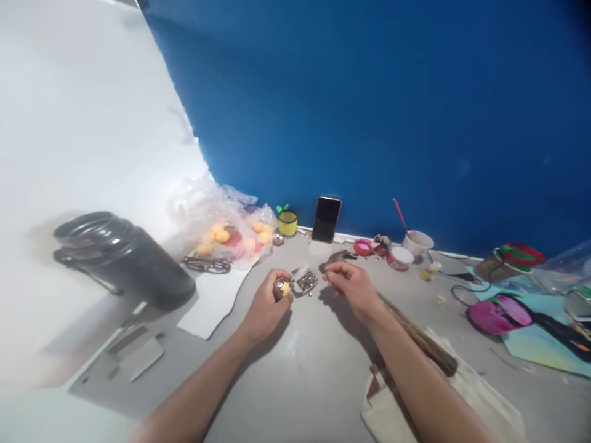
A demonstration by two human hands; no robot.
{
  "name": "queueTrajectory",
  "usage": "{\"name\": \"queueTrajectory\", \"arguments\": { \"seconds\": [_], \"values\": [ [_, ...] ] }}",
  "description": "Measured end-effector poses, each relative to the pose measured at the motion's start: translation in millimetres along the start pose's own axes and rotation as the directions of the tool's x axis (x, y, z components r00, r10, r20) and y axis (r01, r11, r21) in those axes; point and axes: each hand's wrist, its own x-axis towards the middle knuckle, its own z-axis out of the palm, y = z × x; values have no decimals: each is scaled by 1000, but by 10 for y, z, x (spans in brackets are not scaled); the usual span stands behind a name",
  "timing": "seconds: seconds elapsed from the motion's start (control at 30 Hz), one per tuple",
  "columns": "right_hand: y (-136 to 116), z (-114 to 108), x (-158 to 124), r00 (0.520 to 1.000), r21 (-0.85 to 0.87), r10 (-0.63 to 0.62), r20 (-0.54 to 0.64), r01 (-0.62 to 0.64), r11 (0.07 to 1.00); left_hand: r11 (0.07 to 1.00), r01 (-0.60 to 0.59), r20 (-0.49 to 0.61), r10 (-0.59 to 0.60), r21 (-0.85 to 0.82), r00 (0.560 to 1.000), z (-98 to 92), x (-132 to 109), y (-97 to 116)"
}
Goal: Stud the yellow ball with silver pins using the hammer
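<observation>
My left hand (268, 301) is closed around a small yellow ball (282, 288) that has shiny silver studs on part of it. Just right of it lies a small open box of silver pins (306, 281) on the grey floor. My right hand (349, 284) hovers beside that box with its fingertips pinched together; whatever they hold is too small to make out. A hammer lies under my right forearm, its metal head (338, 255) near the hand and its wooden handle (422, 341) running back to the right.
A black jar (122, 258) lies on its side at left, with eyeglasses (207, 265) and a plastic bag of yellow balls (231, 234) behind. A phone (325, 219) leans on the blue wall beside a yellow cup (287, 223). Paint pots (399, 255), painted pieces (501, 311) and a cloth bag (466, 394) lie right.
</observation>
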Motion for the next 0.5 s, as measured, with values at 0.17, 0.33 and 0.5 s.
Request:
{"name": "queueTrajectory", "arguments": {
  "seconds": [0.17,0.33,0.5],
  "values": [
    [12,193,-245,976,170,68,205,-104,980,999,-8,60,5,53,998,52,-38,1],
    [65,386,-332,966,181,47,256,-96,979,976,-100,71,88,195,994,72,-69,1],
    [132,445,-328,975,189,52,218,-95,977,944,-145,98,121,297,988,82,-88,-1]
  ]
}}
